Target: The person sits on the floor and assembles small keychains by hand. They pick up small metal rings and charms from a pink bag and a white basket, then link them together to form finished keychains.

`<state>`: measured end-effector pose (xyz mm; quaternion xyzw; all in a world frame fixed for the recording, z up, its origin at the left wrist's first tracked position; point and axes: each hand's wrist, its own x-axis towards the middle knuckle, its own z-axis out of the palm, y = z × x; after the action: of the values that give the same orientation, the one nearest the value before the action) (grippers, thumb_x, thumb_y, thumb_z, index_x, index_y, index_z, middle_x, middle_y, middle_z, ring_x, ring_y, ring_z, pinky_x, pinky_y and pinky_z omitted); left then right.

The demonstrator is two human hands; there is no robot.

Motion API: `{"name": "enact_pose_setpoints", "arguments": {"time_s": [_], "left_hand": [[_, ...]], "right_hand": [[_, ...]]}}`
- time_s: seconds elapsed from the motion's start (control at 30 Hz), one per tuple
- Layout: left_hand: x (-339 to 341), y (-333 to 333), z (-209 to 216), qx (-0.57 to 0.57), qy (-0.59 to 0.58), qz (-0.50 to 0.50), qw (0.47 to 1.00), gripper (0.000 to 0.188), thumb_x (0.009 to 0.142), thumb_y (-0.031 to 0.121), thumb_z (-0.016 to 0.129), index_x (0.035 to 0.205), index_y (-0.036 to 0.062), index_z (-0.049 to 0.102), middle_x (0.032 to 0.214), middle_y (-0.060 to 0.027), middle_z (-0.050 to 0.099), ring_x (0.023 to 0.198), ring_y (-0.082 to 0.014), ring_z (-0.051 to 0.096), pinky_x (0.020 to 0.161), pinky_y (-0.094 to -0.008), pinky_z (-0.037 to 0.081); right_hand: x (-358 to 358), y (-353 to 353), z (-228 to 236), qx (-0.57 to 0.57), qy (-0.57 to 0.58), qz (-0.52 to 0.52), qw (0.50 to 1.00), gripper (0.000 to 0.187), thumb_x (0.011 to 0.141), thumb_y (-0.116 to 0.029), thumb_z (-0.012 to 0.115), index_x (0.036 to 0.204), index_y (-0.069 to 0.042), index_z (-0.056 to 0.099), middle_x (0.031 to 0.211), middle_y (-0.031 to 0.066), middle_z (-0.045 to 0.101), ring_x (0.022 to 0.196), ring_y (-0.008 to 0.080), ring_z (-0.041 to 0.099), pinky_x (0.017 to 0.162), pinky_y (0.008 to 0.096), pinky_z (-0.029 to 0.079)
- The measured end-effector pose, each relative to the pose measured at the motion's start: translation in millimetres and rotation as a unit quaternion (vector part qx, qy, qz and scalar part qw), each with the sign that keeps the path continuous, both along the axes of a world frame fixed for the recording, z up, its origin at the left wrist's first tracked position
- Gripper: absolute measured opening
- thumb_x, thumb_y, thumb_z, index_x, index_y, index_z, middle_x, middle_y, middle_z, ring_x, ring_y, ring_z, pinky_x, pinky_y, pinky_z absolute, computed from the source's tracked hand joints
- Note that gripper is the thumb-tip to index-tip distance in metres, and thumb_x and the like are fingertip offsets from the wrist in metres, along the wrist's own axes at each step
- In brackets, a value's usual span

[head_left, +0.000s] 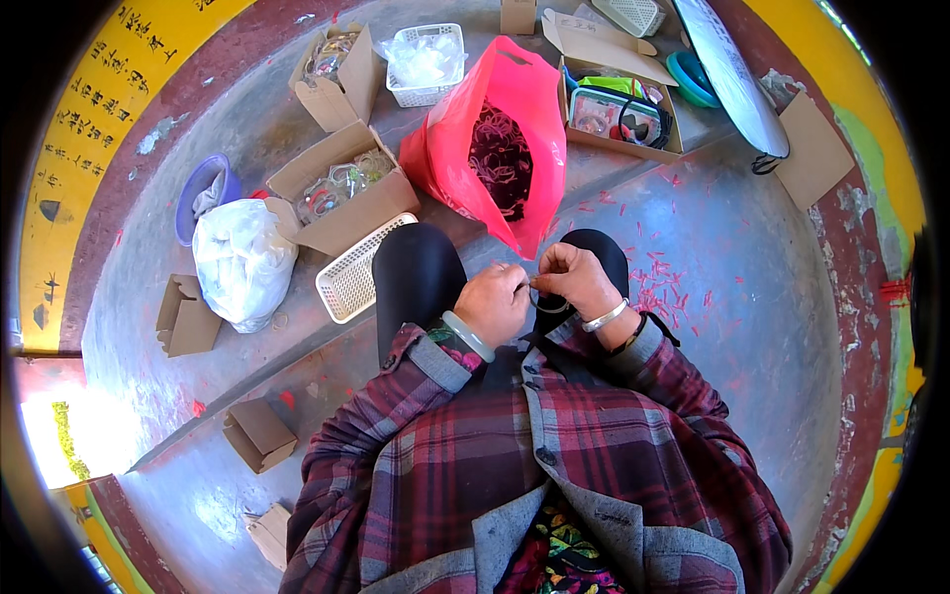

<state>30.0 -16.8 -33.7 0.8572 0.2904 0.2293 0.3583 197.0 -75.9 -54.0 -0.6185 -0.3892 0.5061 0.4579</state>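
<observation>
Over my lap, my left hand (492,305) and my right hand (582,281) meet with fingers pinched together. Between their fingertips is a thin, pale loop (551,307), which hangs just under my right hand's fingers; its kind is too small to make out. A pale bangle circles my left wrist and a silver one my right. Just beyond my knees stands a large pink-red plastic bag (544,129), its mouth wide, with a heap of dark red and pale loop-like pieces (499,158) inside.
Left of the bag are a cardboard box of ring-like items (341,188), a cream plastic basket (346,282) and a stuffed white bag (242,262). Behind right stands a box with a clear case (614,114). Red scraps (658,287) litter the floor right of my knee.
</observation>
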Motion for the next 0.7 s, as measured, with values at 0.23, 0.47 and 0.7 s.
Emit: {"name": "enact_pose_setpoints", "arguments": {"time_s": [0.23, 0.47, 0.7], "left_hand": [[-1, -2, 1, -0.017, -0.001, 0.030, 0.999, 0.008, 0.075, 0.010, 0.057, 0.078, 0.0024, 0.057, 0.076, -0.0156, 0.059, 0.071, -0.0331, 0.058, 0.062, -0.0390, 0.047], [1, -5, 3, -0.022, -0.008, 0.019, 1.000, 0.008, 0.075, 0.010, 0.056, 0.077, 0.0019, 0.057, 0.075, -0.0157, 0.059, 0.072, -0.0336, 0.058, 0.063, -0.0396, 0.047], [-1, -4, -1, -0.010, 0.008, 0.030, 0.999, 0.009, 0.075, 0.010, 0.056, 0.077, 0.0021, 0.056, 0.075, -0.0165, 0.059, 0.072, -0.0344, 0.058, 0.063, -0.0402, 0.047]], "right_hand": [[-4, -4, 21, -0.030, 0.025, -0.010, 0.999, 0.021, 0.070, -0.004, 0.070, 0.088, 0.004, 0.062, 0.071, 0.0052, 0.062, 0.063, 0.0090, 0.057, 0.057, 0.0229, 0.046], [-2, -3, 4, -0.030, -0.067, -0.006, 0.997, 0.017, 0.071, -0.009, 0.069, 0.081, 0.004, 0.065, 0.066, 0.0072, 0.063, 0.061, 0.0100, 0.058, 0.056, 0.0241, 0.046], [1, -2, 16, -0.005, -0.191, 0.064, 0.980, 0.023, 0.069, -0.018, 0.070, 0.080, 0.002, 0.066, 0.065, 0.0099, 0.063, 0.058, 0.0119, 0.058, 0.056, 0.0267, 0.046]]}}
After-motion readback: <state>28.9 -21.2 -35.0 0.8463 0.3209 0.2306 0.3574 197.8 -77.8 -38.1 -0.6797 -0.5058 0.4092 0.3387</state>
